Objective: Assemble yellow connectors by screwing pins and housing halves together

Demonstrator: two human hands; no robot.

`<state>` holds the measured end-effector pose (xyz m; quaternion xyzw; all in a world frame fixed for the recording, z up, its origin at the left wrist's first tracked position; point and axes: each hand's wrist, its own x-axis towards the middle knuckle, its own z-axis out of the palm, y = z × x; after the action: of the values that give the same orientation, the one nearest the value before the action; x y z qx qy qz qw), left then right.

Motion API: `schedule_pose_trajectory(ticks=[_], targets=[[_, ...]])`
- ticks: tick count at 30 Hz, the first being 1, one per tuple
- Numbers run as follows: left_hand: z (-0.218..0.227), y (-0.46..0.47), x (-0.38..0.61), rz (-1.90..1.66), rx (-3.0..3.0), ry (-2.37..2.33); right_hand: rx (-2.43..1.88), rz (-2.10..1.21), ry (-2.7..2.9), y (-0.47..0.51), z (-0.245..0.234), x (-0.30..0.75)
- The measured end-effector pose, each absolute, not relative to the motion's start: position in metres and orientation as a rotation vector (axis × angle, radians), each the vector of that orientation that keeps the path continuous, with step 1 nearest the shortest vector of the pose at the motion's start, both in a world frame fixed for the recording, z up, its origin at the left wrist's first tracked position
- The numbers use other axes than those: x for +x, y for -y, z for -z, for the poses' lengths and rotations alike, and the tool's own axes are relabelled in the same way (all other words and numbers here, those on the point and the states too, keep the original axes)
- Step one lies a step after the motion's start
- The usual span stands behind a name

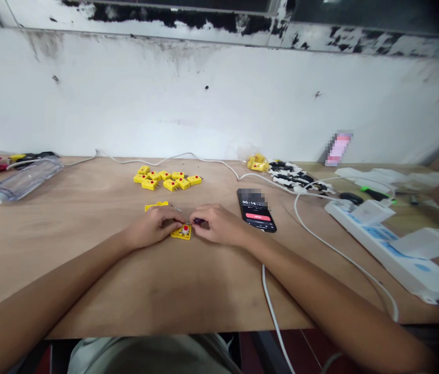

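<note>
An opened yellow plastic housing (pixel 181 235) with a red button lies flat on the table in front of me, small parts showing inside. My left hand (pixel 153 226) is closed at its upper left edge, thumb and fingertips pressed on it. From the right, my right hand (pixel 219 224) pinches a small dark piece (pixel 199 221) at the housing's upper right corner; its kind is too small to make out. Just beyond my left hand lies another yellow piece (pixel 156 205), partly hidden by the fingers. A thin light-coloured bit (pixel 176 209) rests near the left fingertips.
Several yellow units with red buttons (pixel 170 184) sit farther back. A phone with a running timer (pixel 256 210) lies right of my hands. Beyond are a bag of yellow parts (pixel 257 162), black-and-white parts (pixel 295 176), a power strip (pixel 394 252) with cables, and a clear bottle (pixel 28 179).
</note>
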<state>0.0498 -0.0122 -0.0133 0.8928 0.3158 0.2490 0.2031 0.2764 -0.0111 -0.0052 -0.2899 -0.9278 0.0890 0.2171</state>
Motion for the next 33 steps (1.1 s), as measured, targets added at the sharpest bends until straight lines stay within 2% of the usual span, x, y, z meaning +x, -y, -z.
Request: schedule_pose_trajectory(ticks=[6, 11, 23, 29, 33], targets=[[0.008, -0.01, 0.044, -0.832, 2.525, -1.091, -0.976, -0.149, 2.478, 0.0, 0.002, 0.277], [0.015, -0.032, 0.039, -0.743, 2.657, -1.158, -1.168, -0.057, 2.526, -0.027, 0.011, 0.262], [0.013, -0.031, 0.022, -0.729, 2.6, -1.184, -1.017, -0.142, 2.57, -0.028, 0.017, 0.238], [0.012, -0.02, 0.014, -0.668, 2.866, -0.865, -0.919, -0.153, 2.543, -0.03, 0.016, 0.242], [0.014, -0.02, 0.018, -0.626, 2.974, -0.848, -0.936, -0.119, 2.404, -0.031, 0.013, 0.248]])
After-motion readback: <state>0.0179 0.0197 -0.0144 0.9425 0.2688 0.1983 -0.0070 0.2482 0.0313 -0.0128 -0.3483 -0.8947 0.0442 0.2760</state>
